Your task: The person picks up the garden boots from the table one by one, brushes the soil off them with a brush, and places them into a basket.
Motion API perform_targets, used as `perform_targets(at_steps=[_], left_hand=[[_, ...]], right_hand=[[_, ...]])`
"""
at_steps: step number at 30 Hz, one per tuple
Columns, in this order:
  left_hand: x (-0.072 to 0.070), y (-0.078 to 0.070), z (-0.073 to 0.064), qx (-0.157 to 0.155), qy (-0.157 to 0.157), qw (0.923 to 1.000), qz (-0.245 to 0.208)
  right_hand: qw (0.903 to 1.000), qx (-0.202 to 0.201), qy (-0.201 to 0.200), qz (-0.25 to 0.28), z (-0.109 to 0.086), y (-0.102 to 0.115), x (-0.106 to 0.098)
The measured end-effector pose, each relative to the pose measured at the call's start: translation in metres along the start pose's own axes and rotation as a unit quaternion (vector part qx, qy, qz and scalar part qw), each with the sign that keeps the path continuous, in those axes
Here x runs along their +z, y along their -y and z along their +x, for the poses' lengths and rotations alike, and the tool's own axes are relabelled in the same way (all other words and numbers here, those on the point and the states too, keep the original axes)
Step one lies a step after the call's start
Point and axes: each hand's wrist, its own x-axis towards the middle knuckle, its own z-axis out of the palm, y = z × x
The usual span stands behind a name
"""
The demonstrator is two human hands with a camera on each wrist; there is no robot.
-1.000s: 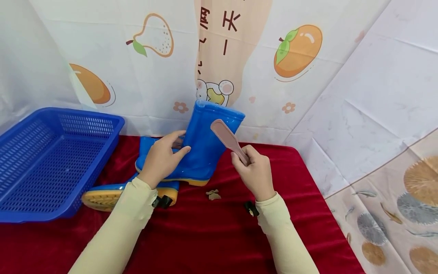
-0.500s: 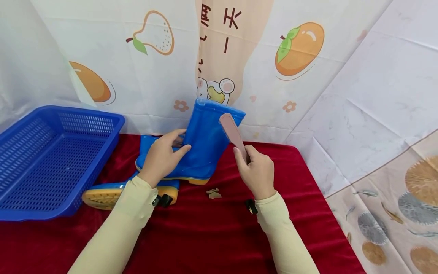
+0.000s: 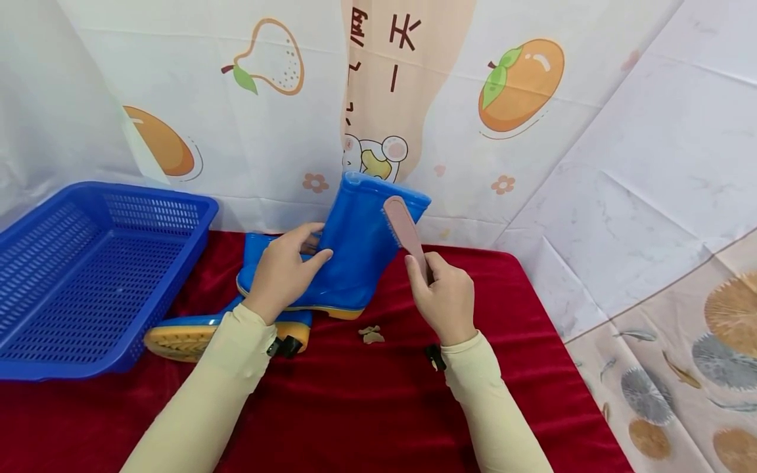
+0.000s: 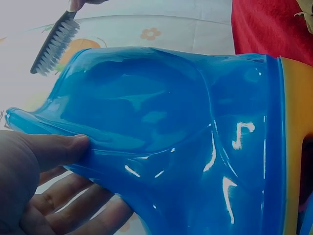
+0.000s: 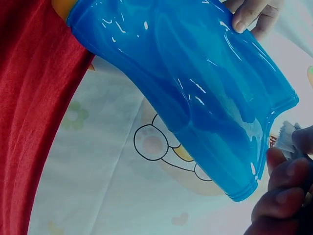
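- Blue boot [image 3: 355, 253] stands upright on the red desk [image 3: 367, 394], toe toward the left, its open top tilted toward the patterned backdrop [image 3: 266, 98].
- Left hand [image 3: 282, 274] grips the boot at the front of the ankle: the thumb lies across the near side of the shaft and the other fingers [image 4: 78, 198] curl round the far side, as the left wrist view shows.
- Right hand [image 3: 445, 297] pinches the lower end of a pink brush [image 3: 405, 230], fingers curled round its handle.
- The brush head stands nearly upright against the right edge of the boot shaft, just below the rim; its grey bristles [image 4: 53, 46] face the boot.
- A second blue boot [image 3: 195, 332] lies on its side on the desk just in front of the first, its yellow sole turned to the camera.
- A blue perforated basket [image 3: 89, 276] sits at the desk's left end, beside the boots.
- A small brownish scrap [image 3: 370, 335] lies on the red cloth between the two wrists.
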Motion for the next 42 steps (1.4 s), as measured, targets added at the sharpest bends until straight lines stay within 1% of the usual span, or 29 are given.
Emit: perform_targets(at_steps=[4,10,13,18,21,26,31,34,36,38,42], left_hand=[[0.001,-0.002,0.0,0.015,-0.021,0.9996,-0.009],[0.001,-0.003,-0.002,0.037,-0.068,0.9969,-0.014],[0.001,-0.004,-0.002,0.046,-0.087,0.9949,-0.021],[0.0,-0.007,-0.002,0.053,-0.111,0.9916,-0.04],[-0.001,-0.008,-0.002,0.052,-0.121,0.9902,-0.047],[-0.005,-0.007,-0.003,0.038,-0.14,0.9877,-0.059],[-0.01,-0.004,-0.001,0.037,-0.168,0.9812,-0.088],[-0.014,-0.005,0.0,0.036,-0.183,0.9771,-0.103],[-0.016,-0.005,0.0,0.029,-0.195,0.9744,-0.109],[-0.017,-0.004,0.0,0.02,-0.202,0.9728,-0.112],[-0.02,-0.004,0.004,0.013,-0.212,0.9709,-0.11]], right_hand=[[1.0,0.0,-0.006,0.002,0.001,-0.001,0.0],[0.9997,-0.006,-0.013,0.018,0.002,-0.002,0.0],[0.9994,-0.01,-0.024,0.022,0.001,-0.002,0.0],[0.9984,-0.012,-0.047,0.03,0.001,-0.002,-0.002],[0.9973,-0.009,-0.061,0.041,0.002,-0.002,-0.002],[0.9952,0.008,-0.079,0.056,0.001,-0.002,-0.001],[0.994,0.021,-0.085,0.067,0.002,-0.007,0.003],[0.9945,0.023,-0.08,0.063,0.002,-0.011,0.004],[0.995,0.023,-0.078,0.058,0.001,-0.013,0.005],[0.9953,0.022,-0.078,0.052,0.0,-0.016,0.007],[0.9968,0.012,-0.071,0.033,0.0,-0.02,0.008]])
